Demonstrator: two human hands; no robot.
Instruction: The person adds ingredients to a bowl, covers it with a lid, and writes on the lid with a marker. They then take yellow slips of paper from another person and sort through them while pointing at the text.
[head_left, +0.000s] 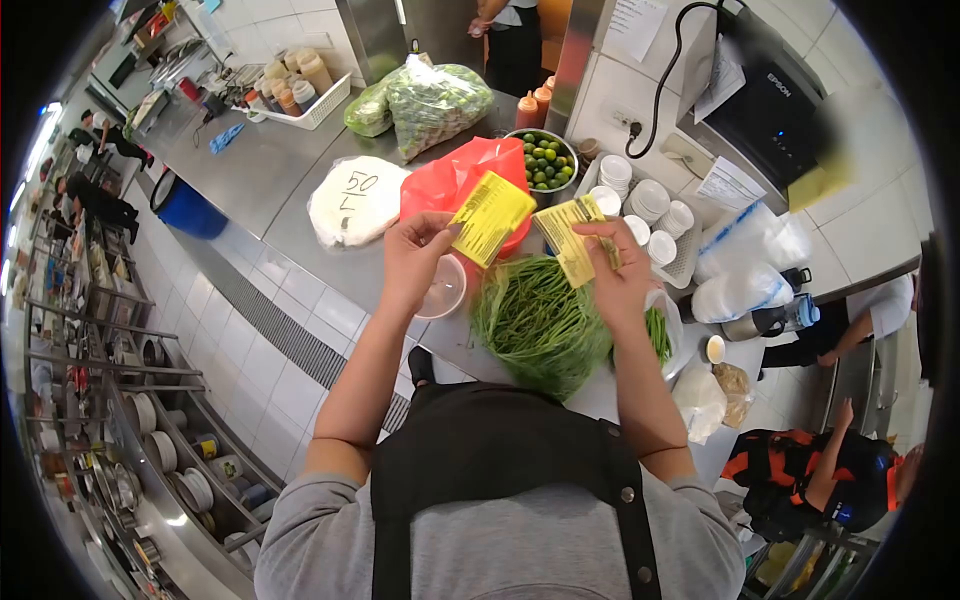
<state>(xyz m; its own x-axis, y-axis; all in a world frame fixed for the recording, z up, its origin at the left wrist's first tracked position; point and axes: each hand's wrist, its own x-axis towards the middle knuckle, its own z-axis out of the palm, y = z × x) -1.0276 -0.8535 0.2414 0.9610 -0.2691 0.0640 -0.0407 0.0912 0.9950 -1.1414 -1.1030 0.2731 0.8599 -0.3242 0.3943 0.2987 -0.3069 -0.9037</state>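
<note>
Between the thumb and fingers of my left hand [420, 255] is a yellow printed label [492, 218], held up over a red plastic bag [465, 170]. My right hand [618, 268] pinches a second yellow printed label [568, 238], tilted the other way; its print is too small to read. Below both hands a clear bag of green beans [540, 325] stands open on the steel counter. A round clear plastic tub [442, 288] sits just under my left wrist. More long green vegetables [657, 335] lie in a bag beside my right forearm.
A white package marked 50 [352, 202] and bagged greens [435, 105] lie to the left. A bowl of limes [548, 160], a crate of white lidded cups [690, 245] and a black Epson printer [770, 110] are at right. Other people stand nearby, one in black and orange [800, 475].
</note>
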